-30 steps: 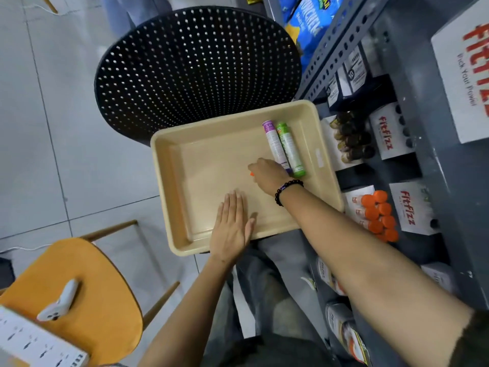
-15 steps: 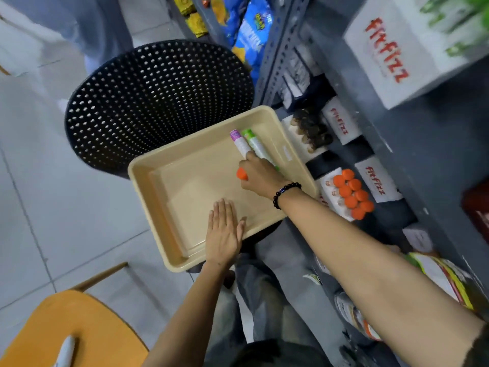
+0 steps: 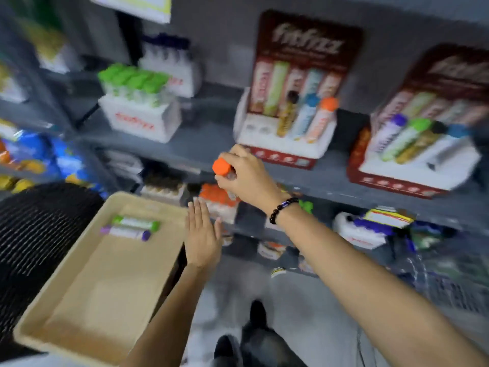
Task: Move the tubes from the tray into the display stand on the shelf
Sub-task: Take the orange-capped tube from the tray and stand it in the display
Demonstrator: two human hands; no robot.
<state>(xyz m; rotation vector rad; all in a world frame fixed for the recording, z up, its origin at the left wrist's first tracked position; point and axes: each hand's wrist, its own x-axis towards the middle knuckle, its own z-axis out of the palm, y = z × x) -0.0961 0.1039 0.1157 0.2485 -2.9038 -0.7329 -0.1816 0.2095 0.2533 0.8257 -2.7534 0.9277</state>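
1. Head view: right hand raised in front of the shelf, fingers curled tight around an orange-capped tube; only the cap and a bit of clear body under it show, the rest is hidden in the fist.
2. That tube sits just below and left of the display stand, near its front left corner; not touching as far as I can tell.
3. Display stand: red base, white insert, three tubes standing in the right slots, caps dark, blue and orange; left slots look open, blur makes it hard to be sure.
4. Left hand flat, fingers straight and pressed together, thumb out, holding nothing; it sits at the far right edge of the tray; contact with the rim cannot be told.
5. Tray: beige, on a black perforated stool. Two tubes lie side by side at its far end: green-capped tube farther, purple-capped tube nearer, touching or nearly so.
6. Second stand to the right holds four tubes, right edge cut off.
7. Whole frame motion-blurred; labels unreadable apart from a faint brand word on the backboard. Lower shelves are a smear.
8. Beaded bracelet on the right wrist.
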